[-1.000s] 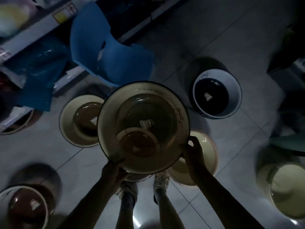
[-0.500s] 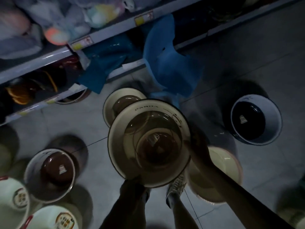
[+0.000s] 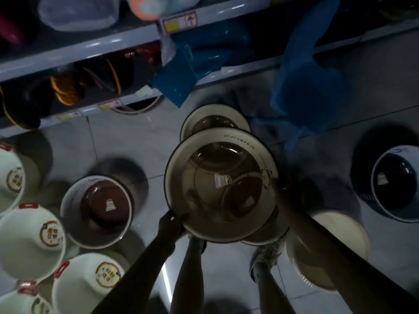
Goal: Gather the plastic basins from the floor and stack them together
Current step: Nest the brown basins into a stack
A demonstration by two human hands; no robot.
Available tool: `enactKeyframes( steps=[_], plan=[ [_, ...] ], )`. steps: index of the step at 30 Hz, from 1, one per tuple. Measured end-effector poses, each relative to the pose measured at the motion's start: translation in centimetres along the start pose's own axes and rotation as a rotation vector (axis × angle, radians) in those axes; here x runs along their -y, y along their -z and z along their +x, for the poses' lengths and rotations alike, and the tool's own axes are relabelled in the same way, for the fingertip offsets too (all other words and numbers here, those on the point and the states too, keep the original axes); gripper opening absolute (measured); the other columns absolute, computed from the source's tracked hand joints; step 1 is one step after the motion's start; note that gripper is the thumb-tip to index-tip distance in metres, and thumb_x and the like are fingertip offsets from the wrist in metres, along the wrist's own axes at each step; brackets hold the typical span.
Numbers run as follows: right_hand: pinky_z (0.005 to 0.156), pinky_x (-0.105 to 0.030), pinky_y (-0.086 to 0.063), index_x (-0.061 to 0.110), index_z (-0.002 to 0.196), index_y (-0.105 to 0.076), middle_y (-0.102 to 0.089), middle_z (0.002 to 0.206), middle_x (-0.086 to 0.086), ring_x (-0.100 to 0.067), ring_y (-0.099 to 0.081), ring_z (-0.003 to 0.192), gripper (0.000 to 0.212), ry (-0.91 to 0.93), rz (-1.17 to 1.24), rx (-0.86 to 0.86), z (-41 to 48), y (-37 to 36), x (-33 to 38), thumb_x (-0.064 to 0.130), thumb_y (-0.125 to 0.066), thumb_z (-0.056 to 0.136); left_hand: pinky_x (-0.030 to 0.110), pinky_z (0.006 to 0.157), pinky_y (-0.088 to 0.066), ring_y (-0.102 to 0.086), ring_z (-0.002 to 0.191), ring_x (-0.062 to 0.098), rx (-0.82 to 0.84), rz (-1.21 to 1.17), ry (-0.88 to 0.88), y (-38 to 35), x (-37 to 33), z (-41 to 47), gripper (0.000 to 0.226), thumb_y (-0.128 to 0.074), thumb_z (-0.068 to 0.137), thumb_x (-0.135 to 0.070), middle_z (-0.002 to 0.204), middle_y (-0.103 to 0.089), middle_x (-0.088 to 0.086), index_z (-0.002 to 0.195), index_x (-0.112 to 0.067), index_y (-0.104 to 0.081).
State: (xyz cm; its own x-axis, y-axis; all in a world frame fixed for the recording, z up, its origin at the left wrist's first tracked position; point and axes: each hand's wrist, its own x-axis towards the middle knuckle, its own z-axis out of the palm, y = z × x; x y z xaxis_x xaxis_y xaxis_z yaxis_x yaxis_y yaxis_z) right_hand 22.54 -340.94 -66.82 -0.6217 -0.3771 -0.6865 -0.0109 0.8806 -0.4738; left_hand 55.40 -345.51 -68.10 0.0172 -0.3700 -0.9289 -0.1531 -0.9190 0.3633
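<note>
Floor (image 3: 140,141): grey tiles, dimly lit, with shop shelves (image 3: 79,45) across the upper left of the frame and a blue chair (image 3: 308,91) at upper right.

Held basin (image 3: 221,184): cream with a dark rim, centre of frame, raised above the floor, mouth up; another basin appears nested inside it, and a label sits on the bottom.

Left hand (image 3: 169,225): at the basin's lower left rim, fingers closed over the edge.

Right hand (image 3: 281,196): at the basin's right rim, blurred and dark; the grip cannot be made out.

Basins on the floor:
- cream basin (image 3: 213,120), just above the held one, partly hidden by it;
- brown-bottomed basin (image 3: 97,210), centre left;
- dark blue basin (image 3: 395,182), right edge;
- pale basin (image 3: 326,252), lower right, behind the right arm;
- white basins (image 3: 29,241) with round labels, lower left.
</note>
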Motion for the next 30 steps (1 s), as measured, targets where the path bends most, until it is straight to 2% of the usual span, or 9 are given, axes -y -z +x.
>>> enactKeyframes(
  steps=[3,8,10,14,16,20,24,26,30],
  plan=[
    [0.094,-0.040,-0.043,0.016,0.117,-0.061,-0.060,0.106,0.000,-0.025,-0.058,0.113,0.037,-0.041,0.035,-0.047,1.0,-3.1,0.6,0.048,-0.059,0.098,0.045,0.080,-0.063,-0.071,0.106,0.035,0.003,-0.004,-0.025,1.3,-3.2,2.9,0.043,-0.080,0.084,-0.013,0.118,-0.071,0.012,0.123,-0.021,-0.063],
    [0.101,-0.056,-0.048,0.031,0.130,-0.057,-0.064,0.131,-0.001,-0.027,-0.058,0.123,0.059,-0.012,-0.083,-0.047,7.1,-6.9,-3.1,0.064,-0.062,0.081,0.030,0.064,-0.062,-0.069,0.106,0.035,0.009,0.114,-0.058,2.3,-7.2,8.0,0.036,-0.071,0.091,-0.006,0.117,-0.069,0.016,0.124,-0.016,-0.060],
    [0.102,-0.054,-0.048,0.025,0.133,-0.057,-0.063,0.132,-0.004,-0.031,-0.057,0.124,0.062,-0.070,-0.104,-0.040,7.3,-7.5,-1.4,0.057,-0.066,0.081,0.027,0.060,-0.062,-0.069,0.104,0.033,0.011,0.153,-0.082,2.2,-8.3,9.9,0.037,-0.068,0.093,-0.005,0.117,-0.068,0.015,0.127,-0.013,-0.058],
    [0.089,-0.039,-0.045,0.003,0.126,-0.059,-0.064,0.121,-0.012,-0.036,-0.059,0.114,0.039,-0.072,-0.245,0.008,9.2,-8.3,1.6,0.022,-0.065,0.092,0.045,0.071,-0.065,-0.072,0.093,0.029,-0.042,0.360,-0.192,1.0,-9.2,14.3,0.039,-0.064,0.099,-0.024,0.114,-0.069,0.014,0.134,-0.009,-0.055],
    [0.093,-0.042,-0.046,0.004,0.125,-0.058,-0.062,0.121,-0.017,-0.038,-0.058,0.113,0.038,-0.034,-0.322,-0.030,11.2,-9.0,1.8,0.025,-0.063,0.093,0.051,0.074,-0.064,-0.074,0.086,0.028,-0.072,0.463,-0.248,0.3,-9.9,16.4,0.040,-0.061,0.100,-0.037,0.106,-0.072,0.013,0.128,-0.009,-0.059],
    [0.095,-0.055,-0.050,0.023,0.118,-0.056,-0.063,0.113,-0.002,-0.026,-0.060,0.108,0.035,0.026,-0.293,-0.110,15.5,-10.9,1.9,0.043,-0.058,0.089,0.052,0.069,-0.064,-0.075,0.074,0.029,-0.137,0.504,-0.305,-1.1,-11.2,19.8,0.033,-0.056,0.102,-0.037,0.092,-0.071,0.011,0.123,-0.010,-0.058],
    [0.082,-0.026,-0.043,0.012,0.132,-0.051,-0.057,0.122,-0.005,-0.020,-0.055,0.112,0.038,0.008,-0.174,-0.115,17.9,-12.2,3.9,0.028,-0.059,0.098,0.051,0.066,-0.063,-0.074,0.068,0.025,-0.224,0.548,-0.371,-2.2,-12.4,22.7,0.029,-0.054,0.103,-0.038,0.082,-0.071,0.003,0.123,-0.019,-0.059],
    [0.082,-0.026,-0.036,0.008,0.134,-0.053,-0.059,0.126,-0.011,-0.021,-0.054,0.113,0.040,0.046,-0.189,-0.152,19.4,-12.4,4.0,0.024,-0.061,0.097,0.050,0.065,-0.063,-0.074,0.069,0.024,-0.248,0.534,-0.412,-2.7,-12.5,24.3,0.029,-0.053,0.103,-0.039,0.082,-0.073,0.003,0.124,-0.021,-0.060],
    [0.083,-0.013,-0.024,0.000,0.139,-0.050,-0.053,0.140,-0.018,-0.029,-0.049,0.130,0.044,0.038,-0.186,-0.168,21.4,-13.0,2.8,0.019,-0.058,0.100,0.032,0.055,-0.056,-0.065,0.060,0.011,-0.298,0.553,-0.476,-4.1,-12.3,26.2,0.032,-0.053,0.104,-0.034,0.071,-0.067,-0.004,0.131,-0.019,-0.062]
  ],
)
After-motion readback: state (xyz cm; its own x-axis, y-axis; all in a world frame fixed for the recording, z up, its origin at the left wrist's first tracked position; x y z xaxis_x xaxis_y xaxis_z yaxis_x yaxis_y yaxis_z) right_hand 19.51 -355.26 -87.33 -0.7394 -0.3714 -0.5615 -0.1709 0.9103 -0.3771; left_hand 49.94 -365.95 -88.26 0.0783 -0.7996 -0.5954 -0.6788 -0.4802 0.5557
